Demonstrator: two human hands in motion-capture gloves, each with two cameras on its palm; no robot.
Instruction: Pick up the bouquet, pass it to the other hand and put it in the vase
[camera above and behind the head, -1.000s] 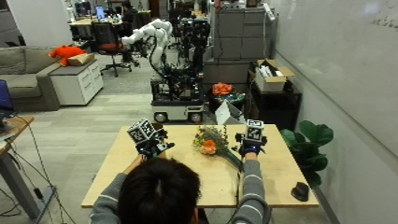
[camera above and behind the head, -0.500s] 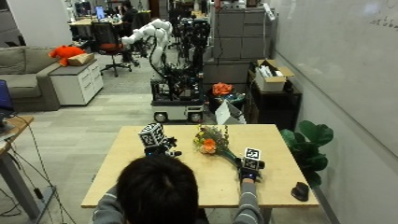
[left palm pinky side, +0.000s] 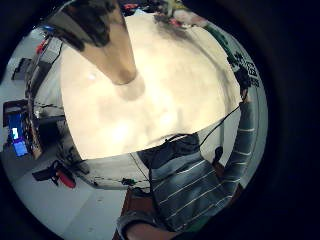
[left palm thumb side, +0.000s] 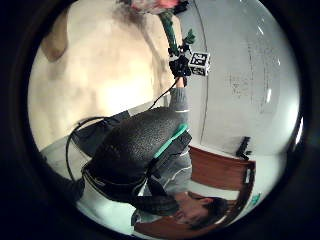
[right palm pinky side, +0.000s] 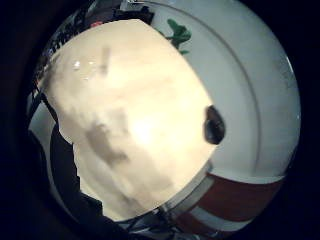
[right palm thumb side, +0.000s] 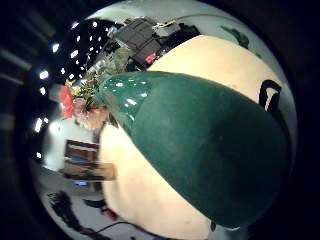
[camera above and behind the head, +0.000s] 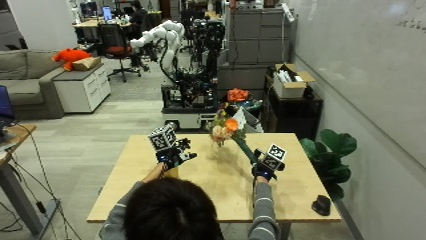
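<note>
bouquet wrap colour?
Dark green, on the bouquet held by the right hand; clearest in the outside view.

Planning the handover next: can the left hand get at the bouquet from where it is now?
Probably yes. The right hand holds the bouquet up by its green stem, flowers tilted toward the left hand. Only bare table lies between them, so nothing seems to block the way.

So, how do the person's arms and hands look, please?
Both hands wear black gloves: the left hand, the right hand. The sleeves are grey with thin pale stripes, seen from the outside and from the left palm.
</note>
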